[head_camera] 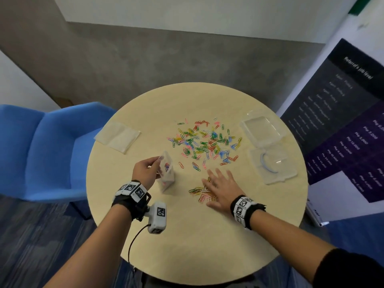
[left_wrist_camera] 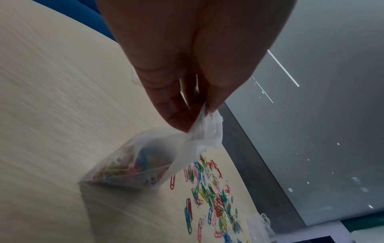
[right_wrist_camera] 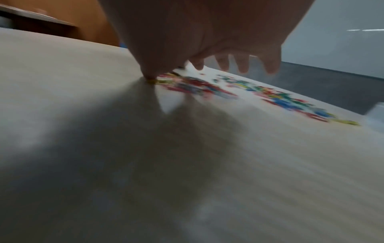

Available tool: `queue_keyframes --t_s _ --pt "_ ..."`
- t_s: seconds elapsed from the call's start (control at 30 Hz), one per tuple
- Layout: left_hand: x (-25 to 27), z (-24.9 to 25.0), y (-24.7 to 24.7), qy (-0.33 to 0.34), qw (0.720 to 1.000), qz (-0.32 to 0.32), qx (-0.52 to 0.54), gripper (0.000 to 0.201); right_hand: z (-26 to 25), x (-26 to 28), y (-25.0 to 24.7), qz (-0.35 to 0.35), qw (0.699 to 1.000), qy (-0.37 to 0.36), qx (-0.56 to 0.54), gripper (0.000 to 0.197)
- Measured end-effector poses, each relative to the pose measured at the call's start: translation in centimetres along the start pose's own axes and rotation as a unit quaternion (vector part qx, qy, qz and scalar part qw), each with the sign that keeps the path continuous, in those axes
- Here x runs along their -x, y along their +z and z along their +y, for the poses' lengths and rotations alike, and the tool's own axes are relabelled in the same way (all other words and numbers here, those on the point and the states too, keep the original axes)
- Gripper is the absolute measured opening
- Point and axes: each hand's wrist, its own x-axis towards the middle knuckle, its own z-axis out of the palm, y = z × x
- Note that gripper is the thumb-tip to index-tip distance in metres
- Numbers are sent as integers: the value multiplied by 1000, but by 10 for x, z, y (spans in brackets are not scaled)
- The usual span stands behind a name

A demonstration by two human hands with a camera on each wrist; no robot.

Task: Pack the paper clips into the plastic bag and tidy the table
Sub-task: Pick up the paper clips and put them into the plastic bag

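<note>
A person stands over a round counter [head_camera: 145, 235]; the left hand [head_camera: 145, 170] pinches the mouth of a small clear bag [head_camera: 166, 175], which stands on the counter with a few clips already inside; that grip is grasping the bag's rim between thumb and fingers [left_wrist_camera: 166, 105]. The right hand [head_camera: 222, 190] lies flat and released, fingers spread, pressing on a small heap of clips [head_camera: 200, 193] just right of the bag. Most of the coloured clips [head_camera: 204, 142] lie scattered across the middle of the counter, well apart from the bag. A clear box [head_camera: 272, 165] with its lid open sits at the right; a folded cloth [head_camera: 118, 137] at the left. The step in hand looks like raking clips together; next, the right hand must scoop the heap and drop it in the bag.
</note>
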Motion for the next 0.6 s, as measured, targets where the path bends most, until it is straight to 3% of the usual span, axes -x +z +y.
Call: queue_keyframes --t_s 0.1,0.4,0.6 --pt "5 3 -3 -2 1000 3 1 23 9 -5 -5 -34 998 41 -29 84" --pt "5 4 3 -7 1000 -1 2 24 -29 -3 5 -3 999 -18 -34 48" --pt "11 7 17 -11 1000 -19 8 19 -18 -22 -22 -13 998 9 -69 29"
